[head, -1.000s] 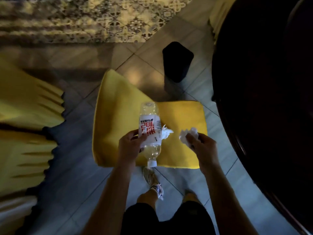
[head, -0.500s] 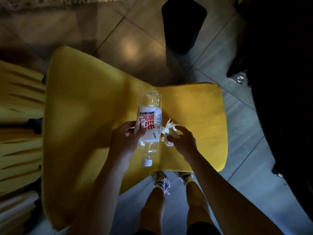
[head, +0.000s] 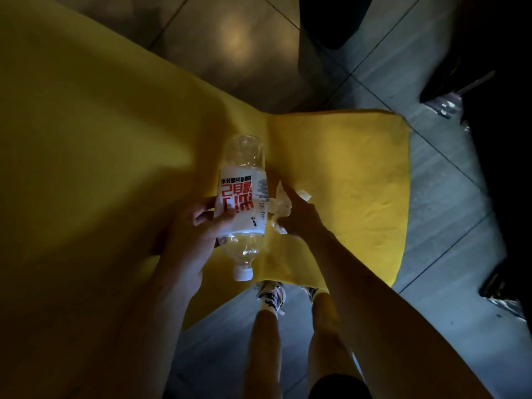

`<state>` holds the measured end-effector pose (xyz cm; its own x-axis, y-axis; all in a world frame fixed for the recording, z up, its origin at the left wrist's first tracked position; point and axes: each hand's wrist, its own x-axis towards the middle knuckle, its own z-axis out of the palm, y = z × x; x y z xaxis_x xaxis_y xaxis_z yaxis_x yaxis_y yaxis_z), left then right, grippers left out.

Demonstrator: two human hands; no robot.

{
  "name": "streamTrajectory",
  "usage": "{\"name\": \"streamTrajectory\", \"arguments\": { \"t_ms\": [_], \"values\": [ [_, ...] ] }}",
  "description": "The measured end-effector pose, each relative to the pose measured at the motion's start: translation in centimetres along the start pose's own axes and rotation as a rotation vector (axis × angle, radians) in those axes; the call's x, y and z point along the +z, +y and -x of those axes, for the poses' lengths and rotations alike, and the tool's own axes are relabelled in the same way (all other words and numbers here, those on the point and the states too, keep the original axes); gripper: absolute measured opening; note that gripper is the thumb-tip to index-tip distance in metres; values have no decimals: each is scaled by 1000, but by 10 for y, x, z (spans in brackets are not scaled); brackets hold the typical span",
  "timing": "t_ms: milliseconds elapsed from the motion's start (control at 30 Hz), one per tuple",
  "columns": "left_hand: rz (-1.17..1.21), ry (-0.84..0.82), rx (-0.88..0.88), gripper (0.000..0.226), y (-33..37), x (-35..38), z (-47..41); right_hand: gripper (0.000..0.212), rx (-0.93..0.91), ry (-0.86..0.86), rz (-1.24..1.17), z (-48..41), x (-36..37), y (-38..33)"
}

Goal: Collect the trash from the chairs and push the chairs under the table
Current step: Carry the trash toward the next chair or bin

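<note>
A yellow-covered chair [head: 345, 156] fills the middle and left of the view, its seat toward the right. My left hand [head: 198, 226] is shut on a clear plastic bottle [head: 243, 197] with a white label, red characters and a white cap pointing toward me. It hovers over the seat. Beside the bottle, my right hand [head: 302, 217] pinches crumpled white tissue [head: 280, 207] that touches the bottle's label. Whether the tissue still rests on the seat is unclear.
A dark bin [head: 325, 21] stands on the tiled floor [head: 449, 203] beyond the seat. The dark table [head: 506, 125] looms at the right edge with shiny feet below. My legs and shoes [head: 270, 293] stand just in front of the seat.
My head has dropped closer to the chair. My right hand came in from the right with the tissue, up against the bottle. The left hand keeps its hold on the bottle.
</note>
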<state>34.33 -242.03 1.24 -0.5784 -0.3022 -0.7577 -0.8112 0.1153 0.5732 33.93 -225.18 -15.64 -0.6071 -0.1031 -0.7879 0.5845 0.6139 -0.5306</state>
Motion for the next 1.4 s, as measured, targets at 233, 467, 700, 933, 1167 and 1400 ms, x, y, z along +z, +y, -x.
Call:
{"name": "streamTrajectory", "arguments": {
  "t_ms": [233, 467, 700, 933, 1167, 1400],
  "values": [
    [17, 43, -22, 13, -5, -3, -8, 46, 55, 100, -55, -4, 2, 0],
    [110, 27, -62, 17, 1, 3, 4, 9, 84, 247, -374, 37, -14, -1],
    [207, -2, -33, 22, 25, 0, 48, 33, -73, 258, -723, 126, -54, -42],
    [260, 31, 135, 23, 65, -21, 128, 23, -347, 208, -1024, 237, -110, -91],
    [497, -33, 206, 18, 81, -72, 203, 29, -549, 264, -995, 320, -118, -146],
    [614, -93, 299, 22, 76, -151, 227, 28, -589, 311, -822, 363, -86, -207]
  ]
}}
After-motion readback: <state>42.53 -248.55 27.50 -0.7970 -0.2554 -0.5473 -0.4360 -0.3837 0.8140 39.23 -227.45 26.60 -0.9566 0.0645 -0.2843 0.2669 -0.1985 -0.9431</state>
